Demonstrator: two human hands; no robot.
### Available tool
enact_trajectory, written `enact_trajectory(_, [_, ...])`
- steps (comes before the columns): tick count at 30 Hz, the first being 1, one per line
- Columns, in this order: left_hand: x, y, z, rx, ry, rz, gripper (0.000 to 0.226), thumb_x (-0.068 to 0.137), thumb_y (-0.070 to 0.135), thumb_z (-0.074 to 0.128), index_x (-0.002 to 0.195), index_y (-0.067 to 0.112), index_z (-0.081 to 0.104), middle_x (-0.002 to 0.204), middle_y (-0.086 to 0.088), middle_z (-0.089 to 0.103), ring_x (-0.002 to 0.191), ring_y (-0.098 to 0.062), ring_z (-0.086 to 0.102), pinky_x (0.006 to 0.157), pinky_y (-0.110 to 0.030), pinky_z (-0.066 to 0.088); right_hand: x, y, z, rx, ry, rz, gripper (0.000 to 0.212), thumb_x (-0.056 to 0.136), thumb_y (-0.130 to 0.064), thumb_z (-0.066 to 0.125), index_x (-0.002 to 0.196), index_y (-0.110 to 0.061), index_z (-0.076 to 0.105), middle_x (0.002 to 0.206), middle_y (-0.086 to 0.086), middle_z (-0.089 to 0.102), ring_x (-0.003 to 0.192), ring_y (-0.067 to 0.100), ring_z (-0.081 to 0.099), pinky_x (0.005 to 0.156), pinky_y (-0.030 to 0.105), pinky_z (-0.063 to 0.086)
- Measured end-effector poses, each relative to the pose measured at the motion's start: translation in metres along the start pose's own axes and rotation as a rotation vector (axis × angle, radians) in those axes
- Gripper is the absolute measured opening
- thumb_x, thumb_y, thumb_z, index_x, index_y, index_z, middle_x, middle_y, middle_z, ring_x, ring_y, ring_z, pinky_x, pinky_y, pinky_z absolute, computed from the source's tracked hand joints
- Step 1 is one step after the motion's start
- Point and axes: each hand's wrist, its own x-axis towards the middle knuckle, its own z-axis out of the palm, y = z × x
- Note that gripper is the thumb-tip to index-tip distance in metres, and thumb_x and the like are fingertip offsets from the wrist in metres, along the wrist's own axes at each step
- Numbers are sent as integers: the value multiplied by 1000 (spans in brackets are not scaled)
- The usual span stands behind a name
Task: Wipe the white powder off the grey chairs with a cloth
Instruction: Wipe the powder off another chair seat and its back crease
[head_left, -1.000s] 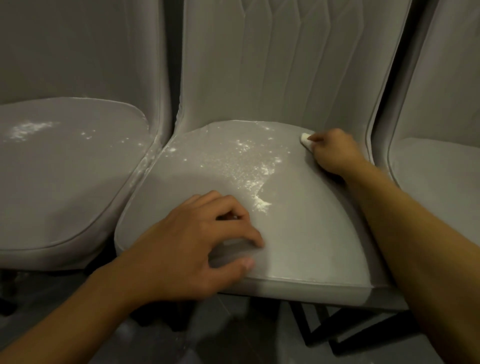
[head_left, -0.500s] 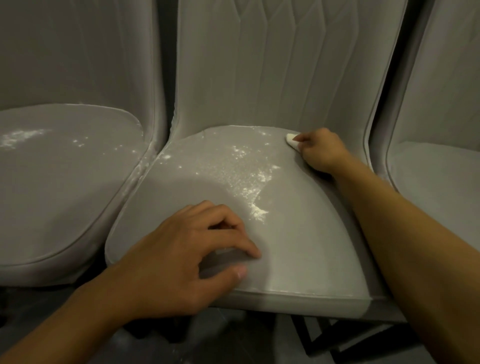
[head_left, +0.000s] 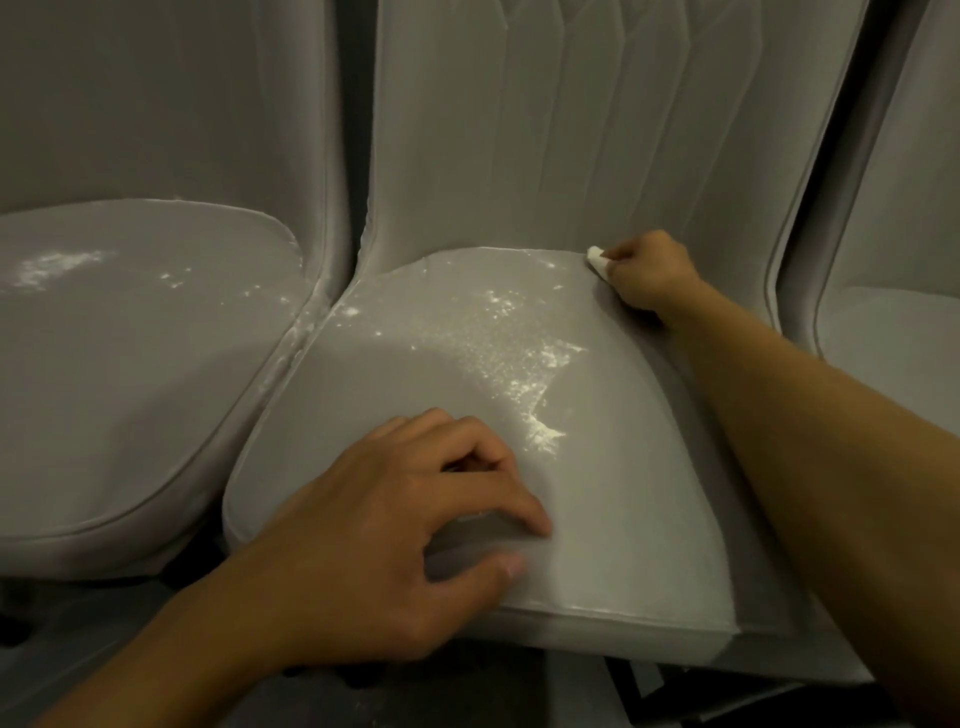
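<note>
Cloth (head_left: 597, 260) slid rearward, powdered left chair (head_left: 130, 364) beside

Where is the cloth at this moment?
Head view: the white cloth is gripped in the right hand, at the back right corner of the middle chair seat, where it meets the backrest.

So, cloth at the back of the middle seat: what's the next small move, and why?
Probably drag the cloth in the right hand forward and left across the middle seat: white powder lies there unwiped, and the left hand rests on its front.
</note>
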Motion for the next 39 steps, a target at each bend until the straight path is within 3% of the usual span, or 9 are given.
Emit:
enact_trajectory(2, [1, 0, 0, 2, -5, 1, 24, 89, 49, 65, 113, 48, 67, 113, 23, 54, 104, -5, 54, 89, -32, 45, 14, -8, 12, -27, -11, 6, 44, 92, -59, 58, 107, -21, 75, 116, 13, 68, 108, 35, 64, 101, 43, 49])
enact_trajectory(6, [2, 0, -1, 9, -10, 1, 23, 90, 47, 66, 113, 46, 68, 113, 22, 54, 105, -5, 54, 89, -31, 44, 19, -31, 24, -166, -82, -147, 27, 96, -38, 60, 117, -27, 72, 126, 6, 67, 118, 32, 59, 106, 45, 44])
enact_trajectory(9, [0, 1, -1, -3, 7, 10, 24, 89, 46, 68, 113, 45, 68, 112, 22, 54, 104, -7, 55, 88, -32, 45, 9, -37, 21, -208, -217, -314, 32, 98, -19, 57, 127, -27, 69, 131, 3, 63, 121, 24, 56, 104, 28, 40])
enact_trajectory(12, [1, 1, 1, 15, 31, 15, 23, 88, 47, 69, 111, 45, 69, 112, 22, 54, 102, -6, 54, 87, -31, 45, -1, -33, 5, -187, -351, -376, 29, 101, -17, 54, 125, -25, 69, 118, -3, 62, 109, 12, 54, 93, 19, 34])
enact_trajectory(17, [2, 0, 2, 17, 57, 22, 23, 87, 49, 68, 110, 45, 70, 109, 22, 55, 99, -6, 54, 86, -28, 43, 29, -15, 11, -162, -91, -222, 28, 99, -33, 57, 123, -28, 70, 129, 3, 65, 120, 27, 59, 105, 32, 44])
enact_trajectory(21, [3, -1, 3, 17, 64, 26, 21, 86, 52, 67, 106, 46, 71, 105, 20, 55, 95, -4, 52, 84, -27, 42, 42, -35, 36, -168, -129, -236, 34, 97, -48, 58, 121, -29, 71, 129, 1, 67, 121, 28, 59, 107, 39, 45])
enact_trajectory(29, [6, -3, 3, 12, 69, 34, 20, 87, 53, 65, 103, 46, 72, 102, 18, 55, 93, -3, 51, 83, -25, 40, 47, -86, 64, -272, -281, -445, 32, 97, -11, 52, 119, -21, 72, 123, 1, 66, 118, 23, 57, 103, 32, 44])
enact_trajectory(32, [5, -5, 4, 25, 78, 64, 20, 89, 52, 65, 105, 45, 73, 104, 17, 56, 94, -4, 52, 82, -27, 41, 45, -87, 65, -207, -322, -492, 34, 102, -12, 50, 129, -21, 67, 130, -4, 61, 123, 15, 52, 105, 21, 35])
enact_trajectory(39, [4, -7, 4, 7, 72, 55, 21, 86, 47, 66, 106, 45, 73, 104, 18, 56, 95, -3, 50, 84, -27, 41, 43, -62, 43, -325, -219, -387, 36, 104, -21, 47, 137, -21, 60, 141, 12, 57, 128, 34, 51, 105, 35, 39])
